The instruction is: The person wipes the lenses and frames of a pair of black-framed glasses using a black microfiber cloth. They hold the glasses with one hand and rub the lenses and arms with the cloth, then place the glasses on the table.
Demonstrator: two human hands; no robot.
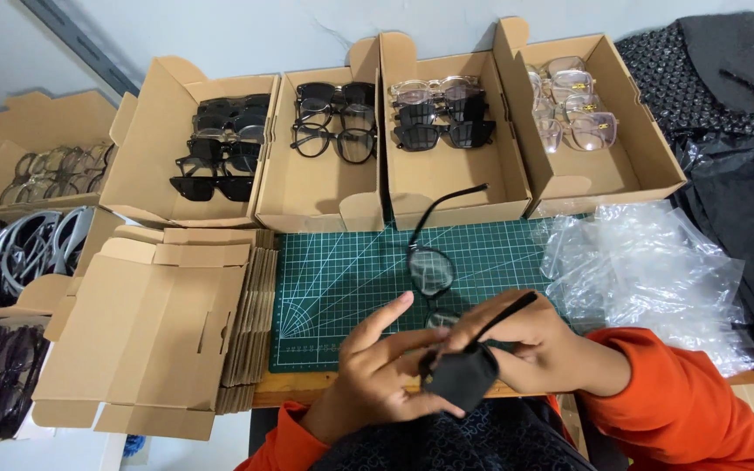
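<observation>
Left hand (377,371) curled around a small black cloth (462,377), thumb and fingers pinching its lower edge, index finger stretched up toward the lens. Right hand (517,340) closed on a pair of black-framed glasses (432,269), gripping near the hinge with one temple arm sticking out past the knuckles to the right. Glasses held up over the green cutting mat (342,279), one round lens clear of both hands, the far temple arm rising toward the boxes; second lens mostly hidden behind the fingers and the cloth. Cloth pressed against the frame between the two hands. Orange sleeves (691,401) at the bottom edge. Behind the mat, a row of four open cardboard boxes (316,187) on the desk (298,392), each with glasses stacked at the back: dark frames in the two on the left, clear and black in the third, pale clear frames in the fourth. Left of the mat, a stack of flat unfolded cardboard boxes (150,331). Further left, more boxes of frames, partly cut off. Right of the mat, a heap of clear plastic bags (647,270), dark fabric (726,78) beyond.
</observation>
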